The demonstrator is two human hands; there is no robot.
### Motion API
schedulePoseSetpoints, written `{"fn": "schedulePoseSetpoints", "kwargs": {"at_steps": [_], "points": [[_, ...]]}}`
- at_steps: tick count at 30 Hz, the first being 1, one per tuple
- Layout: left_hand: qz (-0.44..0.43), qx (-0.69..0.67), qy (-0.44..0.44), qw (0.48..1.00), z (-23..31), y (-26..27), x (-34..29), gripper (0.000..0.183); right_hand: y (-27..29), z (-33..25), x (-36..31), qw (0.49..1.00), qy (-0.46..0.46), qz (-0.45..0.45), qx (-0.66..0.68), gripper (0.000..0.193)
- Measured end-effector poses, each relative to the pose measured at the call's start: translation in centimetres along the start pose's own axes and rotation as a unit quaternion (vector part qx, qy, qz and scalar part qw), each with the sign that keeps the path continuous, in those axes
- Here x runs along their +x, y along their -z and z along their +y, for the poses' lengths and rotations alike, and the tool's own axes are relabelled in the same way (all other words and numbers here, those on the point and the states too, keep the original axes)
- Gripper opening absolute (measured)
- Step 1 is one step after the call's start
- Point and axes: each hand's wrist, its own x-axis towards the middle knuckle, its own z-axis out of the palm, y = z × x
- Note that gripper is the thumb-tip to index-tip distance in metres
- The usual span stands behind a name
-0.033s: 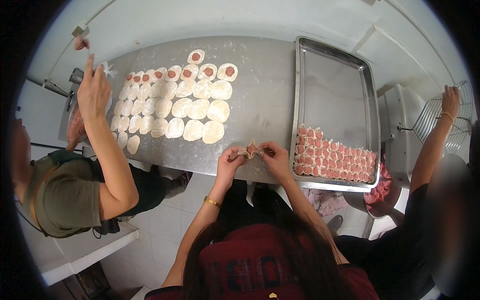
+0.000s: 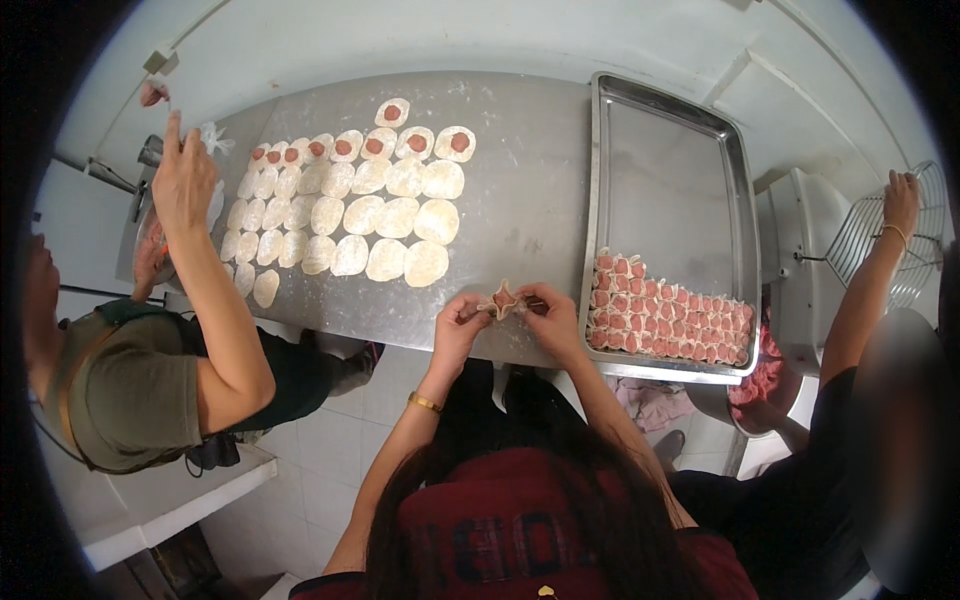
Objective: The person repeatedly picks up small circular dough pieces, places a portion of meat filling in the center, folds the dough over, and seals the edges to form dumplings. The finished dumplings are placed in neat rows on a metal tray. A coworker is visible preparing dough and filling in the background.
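Note:
Between my hands, at the near edge of the steel table, is a dumpling (image 2: 503,300) with pleated dough around a pink meat filling. My left hand (image 2: 462,318) pinches its left side. The fingers of my right hand (image 2: 548,312) are closed on its right side. To the left lie rows of round floured wrappers (image 2: 391,218); the far row and one wrapper beyond it carry balls of meat (image 2: 417,144). On the right stands a metal tray (image 2: 668,130), its near part filled with open-topped dumplings (image 2: 668,320) packed in rows.
At the left, a co-worker's hand (image 2: 185,185) holds up a utensil with a lump of meat (image 2: 153,93), near a bowl of meat (image 2: 150,245). Another person's hand (image 2: 901,200) grips a wire rack (image 2: 920,235) at the right. A container with reddish contents (image 2: 755,390) stands below the tray.
The co-worker's raised hand and its lump of meat have shifted slightly left and downward. My hands stay on the dumpling in nearly the same place.

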Motion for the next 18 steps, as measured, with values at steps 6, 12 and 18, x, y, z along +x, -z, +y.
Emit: {"fn": "schedulePoseSetpoints", "kwargs": {"at_steps": [6, 12, 18], "points": [[-0.004, 0.281, -0.152, 0.948, 0.0, -0.3, 0.3, 0.019, 0.2, 0.1, -0.1, 0.999, 0.015, -0.043, -0.019, 0.034], [0.023, 0.271, -0.098, 0.957, 0.2, -1.1, 0.3, 0.031, 0.2, 2.3, 1.6, 0.974, 0.124, -0.049, -0.182, 0.033], [0.011, 0.383, -0.094, 0.919, 1.5, -1.9, 0.5, 0.037, 0.7, -0.3, 1.5, 0.939, 0.184, -0.050, -0.286, 0.034]]}}
